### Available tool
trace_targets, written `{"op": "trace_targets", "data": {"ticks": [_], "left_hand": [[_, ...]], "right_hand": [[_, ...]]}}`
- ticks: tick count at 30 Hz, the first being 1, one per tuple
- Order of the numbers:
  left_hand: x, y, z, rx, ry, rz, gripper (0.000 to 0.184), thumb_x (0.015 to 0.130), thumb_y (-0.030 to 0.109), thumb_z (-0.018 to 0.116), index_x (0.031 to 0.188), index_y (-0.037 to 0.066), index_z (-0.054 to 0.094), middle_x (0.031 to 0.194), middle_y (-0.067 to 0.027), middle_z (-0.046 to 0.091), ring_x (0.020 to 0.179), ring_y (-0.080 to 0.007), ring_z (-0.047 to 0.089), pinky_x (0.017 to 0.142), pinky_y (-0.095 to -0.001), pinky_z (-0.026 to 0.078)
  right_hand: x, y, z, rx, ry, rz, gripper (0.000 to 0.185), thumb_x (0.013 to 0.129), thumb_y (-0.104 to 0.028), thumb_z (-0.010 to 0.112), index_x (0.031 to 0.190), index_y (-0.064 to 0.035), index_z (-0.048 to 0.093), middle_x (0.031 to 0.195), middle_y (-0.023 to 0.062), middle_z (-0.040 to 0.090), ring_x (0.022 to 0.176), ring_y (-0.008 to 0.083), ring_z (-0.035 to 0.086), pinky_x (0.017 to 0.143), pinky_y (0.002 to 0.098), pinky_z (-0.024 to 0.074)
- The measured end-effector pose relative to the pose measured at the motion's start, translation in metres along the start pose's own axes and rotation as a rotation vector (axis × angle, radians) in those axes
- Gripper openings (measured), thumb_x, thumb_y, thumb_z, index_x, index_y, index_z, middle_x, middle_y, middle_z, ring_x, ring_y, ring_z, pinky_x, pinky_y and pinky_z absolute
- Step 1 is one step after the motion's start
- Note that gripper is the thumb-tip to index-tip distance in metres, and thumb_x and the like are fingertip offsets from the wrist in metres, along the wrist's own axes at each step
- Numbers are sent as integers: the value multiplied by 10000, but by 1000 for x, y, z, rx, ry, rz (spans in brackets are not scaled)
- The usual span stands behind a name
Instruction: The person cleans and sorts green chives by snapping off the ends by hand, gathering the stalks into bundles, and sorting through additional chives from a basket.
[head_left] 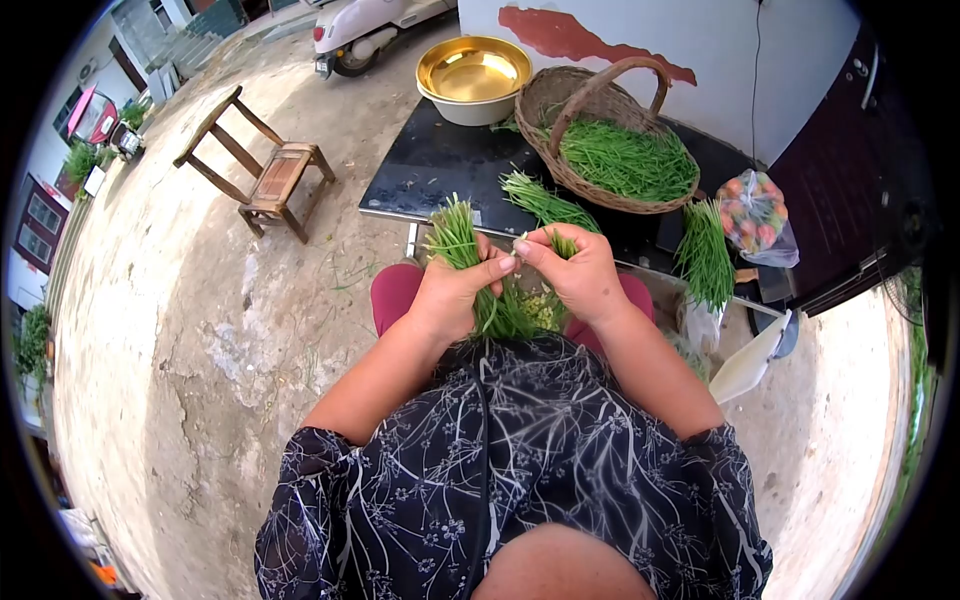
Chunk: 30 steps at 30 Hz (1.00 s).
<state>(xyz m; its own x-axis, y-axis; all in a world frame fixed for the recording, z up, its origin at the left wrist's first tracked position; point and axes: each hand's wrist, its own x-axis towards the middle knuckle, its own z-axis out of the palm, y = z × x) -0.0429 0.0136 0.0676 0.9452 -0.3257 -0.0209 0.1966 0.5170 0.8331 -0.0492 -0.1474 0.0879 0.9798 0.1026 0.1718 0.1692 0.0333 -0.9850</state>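
My left hand (455, 290) is wrapped round a thick bunch of green stalks (455, 235), its pale cut ends pointing up. The leaves of that bunch hang down over my lap. Close beside it, my right hand (578, 275) holds a few green stalks (563, 243) in its curled fingers. Thumbs and fingertips of both hands meet around a small pale stalk end (520, 243). On the black table (420, 165) just beyond lies another bunch of green stalks (545, 203). Yellowish trimmings (543, 308) show below, between my knees.
A wicker basket (585, 110) of greens and a gold basin (474, 70) stand on the table. Right of them are a hanging green bunch (706, 255) and a plastic bag of colourful round items (752, 212). A wooden chair (280, 180) and scooter (375, 30) stand on the ground.
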Motion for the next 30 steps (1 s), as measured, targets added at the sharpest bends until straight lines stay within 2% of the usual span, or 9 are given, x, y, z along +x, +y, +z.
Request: {"op": "trace_targets", "data": {"ticks": [7, 10, 12, 15, 17, 20, 22, 25, 30], "left_hand": [[-1, 7, -4, -35, -72, -133, 227, 747, 26, 652, 774, 104, 440, 777, -73, 578, 638, -114, 546, 536, -223, 428], [-1, 9, -6, -45, -53, -101, 226, 748, 26, 651, 774, 104, 441, 772, -73, 577, 627, -110, 543, 530, -225, 429], [1, 8, -9, -62, -61, -88, 215, 746, 37, 666, 768, 94, 459, 765, -53, 566, 804, -172, 601, 559, -230, 425], [1, 10, -6, -4, -28, -81, 216, 745, 27, 663, 750, 91, 457, 758, -47, 558, 787, -159, 593, 552, -232, 421], [2, 11, -6, -4, -48, -70, 213, 743, 17, 659, 743, 86, 457, 758, -46, 558, 771, -152, 588, 549, -233, 418], [3, 5, -10, 27, -101, -49, 204, 742, -2, 652, 735, 76, 463, 754, -45, 557, 740, -142, 581, 547, -234, 416], [3, 5, -12, 53, -131, -36, 197, 741, -11, 648, 736, 71, 469, 750, -45, 557, 725, -140, 578, 548, -233, 417], [1, 8, -14, 135, -137, -103, 206, 739, 2, 655, 766, 68, 462, 739, -52, 531, 734, -159, 578, 567, -240, 432], [4, 3, -31, 97, -121, -120, 190, 753, 17, 646, 783, 61, 463, 754, -86, 555, 682, -149, 564, 557, -238, 432]], "right_hand": [[5, -1, -13, -267, -5, -245, 100, 816, -111, 591, 818, -13, 612, 664, 3, 582, 618, 56, 496, 579, 217, 411], [7, -4, -23, -456, 84, -112, 116, 829, -124, 569, 828, -14, 607, 628, 13, 554, 585, 54, 466, 534, 230, 392], [11, 5, -26, -531, 60, -155, 137, 830, -146, 570, 811, -16, 611, 601, 12, 526, 562, 48, 437, 500, 245, 370], [8, -3, -15, -433, -75, -14, 158, 828, -159, 594, 797, -8, 625, 637, 4, 554, 589, 49, 460, 529, 233, 394], [4, -9, 0, 78, -133, 51, 180, 827, -172, 612, 806, 4, 640, 692, -6, 581, 633, 55, 487, 578, 224, 419], [8, -3, 2, 18, -197, 26, 183, 830, -165, 614, 855, 14, 641, 738, -11, 594, 672, 61, 506, 624, 219, 433], [11, -13, -1, 40, -66, 122, 215, 858, -201, 575, 871, 7, 631, 669, -27, 550, 611, 36, 467, 538, 182, 384], [22, -21, -14, 349, 121, 137, 228, 873, -232, 554, 894, -9, 596, 560, -75, 355, 456, -1, 262, 394, 162, 185], [35, -26, -40, 451, 251, -17, 251, 909, -254, 479, 896, -19, 566, 573, -44, 389, 446, 32, 287, 404, 192, 238]]}}
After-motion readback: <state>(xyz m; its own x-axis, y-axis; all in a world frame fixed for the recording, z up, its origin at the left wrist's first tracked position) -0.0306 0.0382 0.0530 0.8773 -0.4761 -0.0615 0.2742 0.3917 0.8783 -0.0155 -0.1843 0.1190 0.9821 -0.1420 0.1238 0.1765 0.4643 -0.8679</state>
